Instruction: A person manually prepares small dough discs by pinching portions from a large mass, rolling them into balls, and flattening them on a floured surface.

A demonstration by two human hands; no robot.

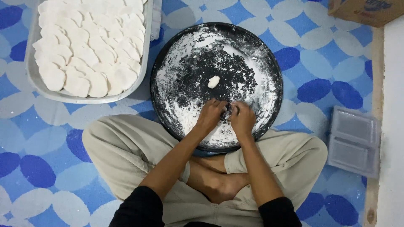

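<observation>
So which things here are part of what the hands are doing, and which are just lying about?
In use:
left hand
right hand
round black floured tray
small dough lump
metal tray of flat white dough discs

Lying about:
clear plastic container
cardboard box
blue patterned mat

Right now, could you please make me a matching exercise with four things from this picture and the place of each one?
Things:
1. small dough lump
2. metal tray of white discs
3. clear plastic container
4. cardboard box

Places:
A. top right corner
B. middle of the round black tray
C. top left, on the mat
D. right side, beside the person's knee

Pairs: 1-B, 2-C, 3-D, 4-A
</observation>
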